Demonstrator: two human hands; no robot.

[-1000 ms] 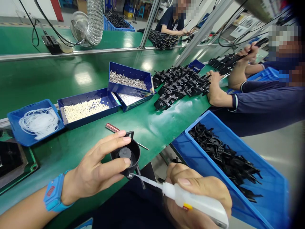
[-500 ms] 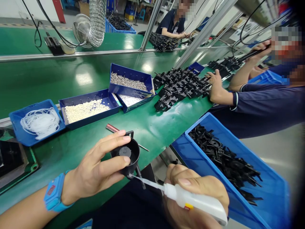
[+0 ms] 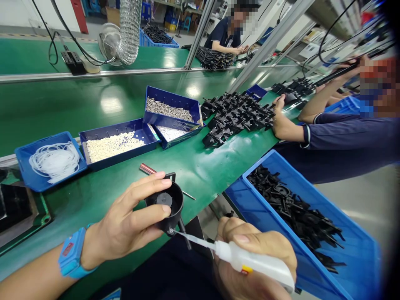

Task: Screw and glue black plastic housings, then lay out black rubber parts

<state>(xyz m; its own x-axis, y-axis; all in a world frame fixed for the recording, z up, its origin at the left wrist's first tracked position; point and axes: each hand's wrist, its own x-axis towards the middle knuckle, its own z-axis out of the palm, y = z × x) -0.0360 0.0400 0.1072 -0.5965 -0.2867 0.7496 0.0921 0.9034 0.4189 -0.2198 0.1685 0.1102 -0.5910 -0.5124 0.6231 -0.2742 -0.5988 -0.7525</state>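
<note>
Two hands: left (image 3: 125,225) round black cup (image 3: 165,206), right (image 3: 250,258) beside with bottle (image 3: 250,263).

Beyond the fingers lie a metal pin (image 3: 148,169), trays of white rings (image 3: 51,160), white beads (image 3: 114,143) and screws (image 3: 168,109), a co-worker's hand (image 3: 279,121) on black parts (image 3: 239,114).

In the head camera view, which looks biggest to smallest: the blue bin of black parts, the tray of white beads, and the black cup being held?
1. Blue bin of black parts, though it is nearest the camera.
2. Tray of white beads.
3. Black cup in the left hand.
</note>
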